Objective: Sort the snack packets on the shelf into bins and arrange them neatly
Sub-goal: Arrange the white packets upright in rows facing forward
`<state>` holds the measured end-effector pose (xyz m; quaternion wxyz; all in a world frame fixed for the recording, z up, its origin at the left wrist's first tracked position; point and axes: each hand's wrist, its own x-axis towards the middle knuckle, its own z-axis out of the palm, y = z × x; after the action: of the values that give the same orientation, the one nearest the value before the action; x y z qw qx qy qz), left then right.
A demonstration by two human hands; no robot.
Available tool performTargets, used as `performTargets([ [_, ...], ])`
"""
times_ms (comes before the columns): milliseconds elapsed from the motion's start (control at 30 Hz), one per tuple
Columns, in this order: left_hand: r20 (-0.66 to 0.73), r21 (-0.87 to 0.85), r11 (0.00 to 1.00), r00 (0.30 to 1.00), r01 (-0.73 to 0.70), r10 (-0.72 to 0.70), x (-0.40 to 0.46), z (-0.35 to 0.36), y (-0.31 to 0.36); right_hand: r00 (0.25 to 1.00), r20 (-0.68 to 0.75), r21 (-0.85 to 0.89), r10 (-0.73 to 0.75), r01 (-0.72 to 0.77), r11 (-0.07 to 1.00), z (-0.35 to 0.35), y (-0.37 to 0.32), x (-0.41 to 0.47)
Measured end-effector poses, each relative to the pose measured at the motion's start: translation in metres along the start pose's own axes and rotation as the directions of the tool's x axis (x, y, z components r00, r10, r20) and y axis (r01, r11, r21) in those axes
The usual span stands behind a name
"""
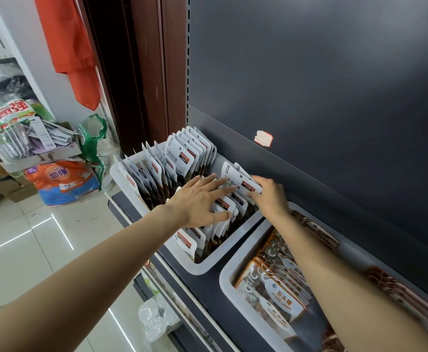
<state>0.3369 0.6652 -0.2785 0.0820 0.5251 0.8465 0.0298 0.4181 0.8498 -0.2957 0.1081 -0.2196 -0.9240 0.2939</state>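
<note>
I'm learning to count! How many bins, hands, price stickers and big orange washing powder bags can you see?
Bins: 2, the bin of white packets and the bin of orange packets
Hands: 2, left hand and right hand
Price stickers: 1, the sticker
Orange washing powder bags: 1, the bag
Total: 6

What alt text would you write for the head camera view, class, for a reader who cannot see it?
A person's right hand grips a white snack packet at the back of a pale bin on a dark shelf, while the left hand presses flat on the upright packets in front. A second bin of orange stone candy packets sits alongside.
</note>
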Motion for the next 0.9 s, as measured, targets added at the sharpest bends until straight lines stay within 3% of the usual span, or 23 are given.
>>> performTargets([
  [233,-0.033,0.013,0.999,0.999,0.042,-0.041,0.004,-0.003,0.002,0.96,-0.24,0.055,0.143,-0.133,0.99,0.008,0.018,-0.014],
  [333,-0.028,-0.016,0.998,0.998,0.053,-0.053,0.012,-0.006,0.002,0.966,-0.223,0.047,0.132,-0.125,0.991,0.011,0.016,-0.013],
  [533,-0.026,-0.026,0.998,0.998,0.054,-0.055,0.018,-0.001,-0.001,0.99,-0.094,-0.174,0.102,-0.117,0.978,0.014,0.003,-0.006],
  [700,-0.037,-0.041,0.998,0.998,0.053,-0.055,0.012,-0.002,-0.002,0.98,0.068,0.038,0.185,-0.188,0.981,0.009,0.003,0.006],
  [833,-0.044,-0.044,0.998,0.998,0.044,-0.046,-0.001,-0.002,-0.004,0.943,0.209,0.343,0.261,-0.32,0.883,0.005,0.004,0.004],
  [900,-0.031,-0.024,0.999,0.998,0.047,-0.048,-0.002,-0.002,-0.005,0.945,0.199,0.339,0.258,-0.314,0.887,0.005,0.004,0.003],
])
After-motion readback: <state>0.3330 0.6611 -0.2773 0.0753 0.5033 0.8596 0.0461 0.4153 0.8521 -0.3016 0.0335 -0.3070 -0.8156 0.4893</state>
